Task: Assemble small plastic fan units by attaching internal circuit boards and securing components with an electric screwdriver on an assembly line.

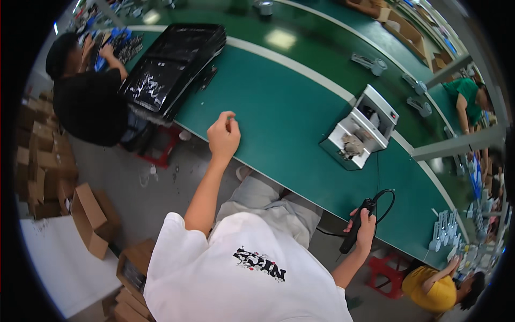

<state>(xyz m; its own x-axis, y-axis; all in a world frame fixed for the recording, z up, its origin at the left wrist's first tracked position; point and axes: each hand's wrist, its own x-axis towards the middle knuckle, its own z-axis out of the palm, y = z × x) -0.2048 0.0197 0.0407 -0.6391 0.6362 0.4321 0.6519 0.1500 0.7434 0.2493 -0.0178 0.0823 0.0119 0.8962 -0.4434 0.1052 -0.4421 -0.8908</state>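
My right hand is wrapped round a black electric screwdriver, held at the table's near edge. Its cord loops up beside it, and the thin tip points downward. My left hand is raised over the near edge of the green table, its fingers curled in. Whatever may be between those fingers is too small or hidden to make out. Between the hands, farther back, a silver machine with an open top stands on the table, apart from both.
A stack of glossy black plastic-wrapped panels lies at the left, beside a person in black. Behind the table runs a green conveyor bearing grey parts. Cardboard boxes crowd the left floor; a red stool stands right.
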